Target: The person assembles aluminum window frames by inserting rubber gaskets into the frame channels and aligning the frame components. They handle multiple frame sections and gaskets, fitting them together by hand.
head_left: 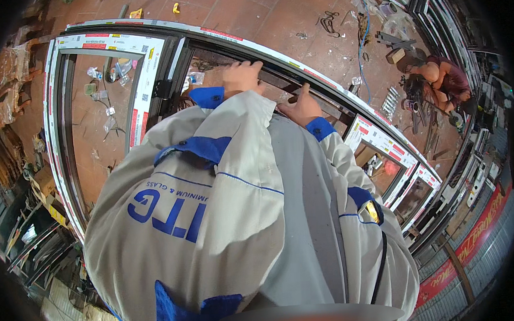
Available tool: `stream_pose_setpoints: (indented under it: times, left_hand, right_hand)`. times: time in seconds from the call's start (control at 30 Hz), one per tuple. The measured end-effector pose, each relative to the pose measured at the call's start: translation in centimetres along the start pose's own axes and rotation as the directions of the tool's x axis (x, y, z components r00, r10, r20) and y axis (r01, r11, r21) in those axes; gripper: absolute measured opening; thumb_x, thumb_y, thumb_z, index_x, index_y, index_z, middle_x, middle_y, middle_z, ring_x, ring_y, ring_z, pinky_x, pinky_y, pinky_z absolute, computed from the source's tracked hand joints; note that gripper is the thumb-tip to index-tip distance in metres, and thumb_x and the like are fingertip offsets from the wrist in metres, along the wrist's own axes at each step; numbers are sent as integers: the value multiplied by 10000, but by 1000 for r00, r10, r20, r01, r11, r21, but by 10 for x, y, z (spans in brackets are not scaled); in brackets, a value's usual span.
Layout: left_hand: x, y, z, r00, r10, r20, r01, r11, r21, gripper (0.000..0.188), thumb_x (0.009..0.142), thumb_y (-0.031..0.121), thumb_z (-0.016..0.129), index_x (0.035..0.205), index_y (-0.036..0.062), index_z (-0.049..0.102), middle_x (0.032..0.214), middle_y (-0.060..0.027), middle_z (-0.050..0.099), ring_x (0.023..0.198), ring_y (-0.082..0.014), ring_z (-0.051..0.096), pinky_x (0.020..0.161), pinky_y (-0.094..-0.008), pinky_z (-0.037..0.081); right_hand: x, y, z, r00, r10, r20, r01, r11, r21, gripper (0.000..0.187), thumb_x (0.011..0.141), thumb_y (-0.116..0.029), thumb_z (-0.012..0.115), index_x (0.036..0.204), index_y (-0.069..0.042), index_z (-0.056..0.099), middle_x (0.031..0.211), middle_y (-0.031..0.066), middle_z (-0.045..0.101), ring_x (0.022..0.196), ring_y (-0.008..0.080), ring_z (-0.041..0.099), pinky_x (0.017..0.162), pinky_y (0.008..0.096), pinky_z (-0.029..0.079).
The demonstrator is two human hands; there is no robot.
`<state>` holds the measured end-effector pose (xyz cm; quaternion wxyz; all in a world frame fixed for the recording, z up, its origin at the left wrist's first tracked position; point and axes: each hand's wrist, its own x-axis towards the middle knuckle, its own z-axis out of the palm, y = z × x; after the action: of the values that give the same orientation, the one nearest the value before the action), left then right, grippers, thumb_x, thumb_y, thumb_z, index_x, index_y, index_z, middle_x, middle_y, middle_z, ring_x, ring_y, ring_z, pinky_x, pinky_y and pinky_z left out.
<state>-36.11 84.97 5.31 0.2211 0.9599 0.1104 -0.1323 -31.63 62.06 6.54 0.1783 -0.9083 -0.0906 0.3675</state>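
White-taped frame (pixel 289 61) directly ahead, over tiled floor (pixel 249 7). Left hand (pixel 242 76) at its dark inner edge, fingers bent; whether that grip pinches, cannot tell. Right hand (pixel 302 108) near it, grip spread, thumb and forefinger apart. Co-worker (pixel 442 81) low, far right.

Blue hose (pixel 361 55) on tiled floor (pixel 296 25), crouching co-worker (pixel 451 81), red banner (pixel 469 248)

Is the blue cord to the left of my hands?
No, the blue cord lies on the floor, to the right of the right hand.
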Motion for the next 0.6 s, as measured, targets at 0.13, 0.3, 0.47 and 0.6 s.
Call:
stream_pose_setpoints:
  times: [0.13,0.3,0.47,0.6]
  left_hand:
    - [7,-4,10,996,-67,64,82,959,-272,625,819,330,817,1371,51,724,1095,-168,786,1019,-345,762,903,-463,605]
    - [7,-24,34,987,-110,115,159,684,-712,631,866,139,799,1459,-31,669,885,-56,729,810,-138,696,717,-300,550]
    - [17,-35,51,989,-102,107,146,569,-809,575,886,76,768,1432,-70,666,836,-53,705,709,-109,656,684,-285,543]
    - [12,-30,40,988,-138,64,141,667,-732,570,880,89,768,1420,-63,669,842,-64,711,747,-129,668,698,-302,553]
  right_hand:
    - [7,10,-4,995,-83,-57,85,995,44,1083,807,-378,892,1602,146,375,1070,223,788,978,329,800,865,390,626]
    - [10,61,33,956,-125,-265,246,831,499,940,791,-196,884,1594,86,485,987,150,704,891,213,772,769,350,616]
    - [15,66,49,924,-88,-372,309,746,589,850,814,-196,858,1561,68,548,1017,129,621,856,208,749,779,339,618]
    - [7,47,32,900,-74,-429,234,914,331,747,841,-306,884,1462,41,657,991,132,643,845,237,746,774,358,616]
